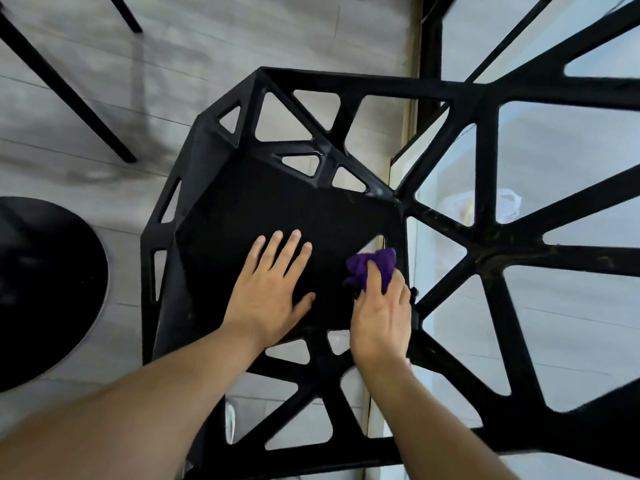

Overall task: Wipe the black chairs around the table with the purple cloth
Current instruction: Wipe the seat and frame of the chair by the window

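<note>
pale grey plank floor (242, 36), black-framed glass pane (536, 161) on the right

Left hand (270, 292) flat; right hand (381, 317) grips purple cloth (358, 268).

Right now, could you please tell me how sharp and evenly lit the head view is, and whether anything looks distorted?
Head view: soft, even light, no hard glare; the black chair seat is nearly featureless; the purple cloth and the right hand gripping it look slightly smeared, the flat left hand sharper; wide-angle distortion stretches the forearms at the edges.
</note>
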